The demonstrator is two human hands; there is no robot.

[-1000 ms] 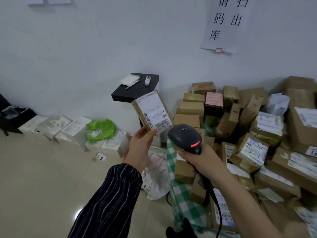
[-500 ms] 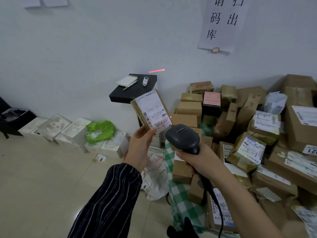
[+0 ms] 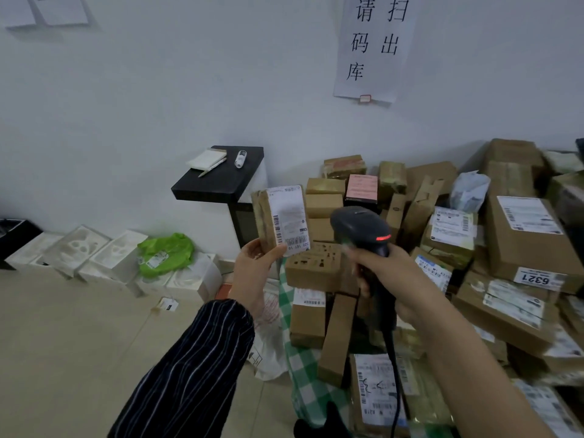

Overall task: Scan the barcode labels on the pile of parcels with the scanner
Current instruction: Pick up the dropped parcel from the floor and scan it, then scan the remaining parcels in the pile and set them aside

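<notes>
Holding a small brown parcel [image 3: 261, 216] up in the left hand [image 3: 256, 270], grip clamped on its lower edge, thumb in front and fingers behind; parcel upright, with the white barcode label [image 3: 289, 213] toward the camera, barcodes down the left side and along the bottom; raised in front of the wall, just left of the pile of parcels [image 3: 521, 248].

Gripping a black handheld scanner [image 3: 360, 229] in the right hand [image 3: 392, 279], grip wrapped round the handle; scanner head level with the label's lower half, just beside it yet apart from it; red light [image 3: 383, 238] glowing on the back; black cable [image 3: 395, 374] hanging from the base of the handle.

Stacked against the wall on the right: brown cartons, many with white labels, one marked 6321 [image 3: 534, 279], one with a pink top [image 3: 361, 188]; at the near edge, a green-and-white checked cloth [image 3: 303, 358].

Behind the held parcel, a black counter [image 3: 221, 188] bearing a white notepad [image 3: 205, 159], a pen [image 3: 212, 167] and a small white bottle [image 3: 240, 158]; along the wall on the left, white foam boxes [image 3: 94, 248] and a green bag [image 3: 166, 252]; above the pile, a paper sign [image 3: 376, 45] with Chinese characters.

Dark striped sleeve [image 3: 196, 374] on the left forearm; right forearm bare.
</notes>
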